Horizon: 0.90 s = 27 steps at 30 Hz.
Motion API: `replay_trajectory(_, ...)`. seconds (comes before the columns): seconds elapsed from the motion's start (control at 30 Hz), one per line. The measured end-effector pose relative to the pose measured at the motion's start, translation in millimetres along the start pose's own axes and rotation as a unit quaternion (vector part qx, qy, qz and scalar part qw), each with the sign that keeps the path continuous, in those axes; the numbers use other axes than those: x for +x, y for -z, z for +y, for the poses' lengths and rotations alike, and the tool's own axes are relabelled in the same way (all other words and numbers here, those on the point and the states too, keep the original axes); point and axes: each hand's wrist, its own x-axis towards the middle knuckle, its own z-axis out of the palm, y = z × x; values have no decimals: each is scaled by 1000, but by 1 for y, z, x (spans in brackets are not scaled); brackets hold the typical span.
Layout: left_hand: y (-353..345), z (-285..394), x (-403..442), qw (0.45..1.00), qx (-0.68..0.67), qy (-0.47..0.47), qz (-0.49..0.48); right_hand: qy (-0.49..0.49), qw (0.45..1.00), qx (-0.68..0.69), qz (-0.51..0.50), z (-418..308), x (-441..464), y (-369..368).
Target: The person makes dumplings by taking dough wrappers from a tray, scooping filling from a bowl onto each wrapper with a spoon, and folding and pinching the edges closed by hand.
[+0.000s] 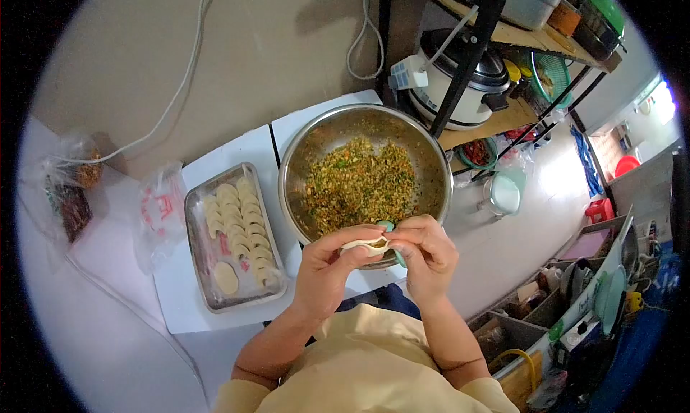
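Observation:
A folded dumpling wrapper [368, 247] with some filling showing in its opening is held between both hands over the near rim of a steel bowl [291, 212]. My left hand [327, 273] is closed round its left side. The fingers of my right hand [429, 258] pinch its right end. A green utensil [399, 258] shows beside the right fingers, partly hidden by them. Chopped filling [359, 183] lies in the bowl. On the left, a metal tray [205, 287] holds rows of folded dumplings [233, 215] and one flat round wrapper [226, 277].
Plastic bags [159, 204] lie left of the tray. A shelf [496, 117] with a rice cooker [460, 89] stands behind the bowl to the right. Bins and kitchen items [546, 298] line the right side. A white cable [180, 100] hangs along the wall.

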Motion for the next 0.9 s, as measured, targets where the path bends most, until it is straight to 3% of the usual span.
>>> replay_trajectory(0.07, -3, 2, 0, 999, 39, 10, -12, 42, 997, -55, 22, 0, 0, 1)
replay_trajectory(0.3, 0, 5, 0, 999, 50, 10, 0, -5, 999, 12, 41, -6, 1, -7)
replay_trajectory(0.37, 0, 2, 1, 999, 34, -29, -11, 20, 999, -31, 0, -8, 1, -5)
replay_trajectory(0.47, 0, 2, 2, 999, 41, -7, -32, 67, 997, -49, 12, 1, 1, -4)
replay_trajectory(0.6, -1, 0, 1, 999, 40, -14, -22, 59, 997, -48, 25, -4, -1, -6)
replay_trajectory(0.67, 1, -2, 2, 1000, 0, -21, -23, -13, 999, 6, 35, -11, 0, -8)
replay_trajectory(0.77, 4, -4, 4, 997, 35, -57, -31, -15, 1000, 6, -5, -11, 1, -7)
replay_trajectory(0.9, 0, -4, 3, 998, 44, -28, -29, 25, 999, -42, 11, -1, 0, -7)
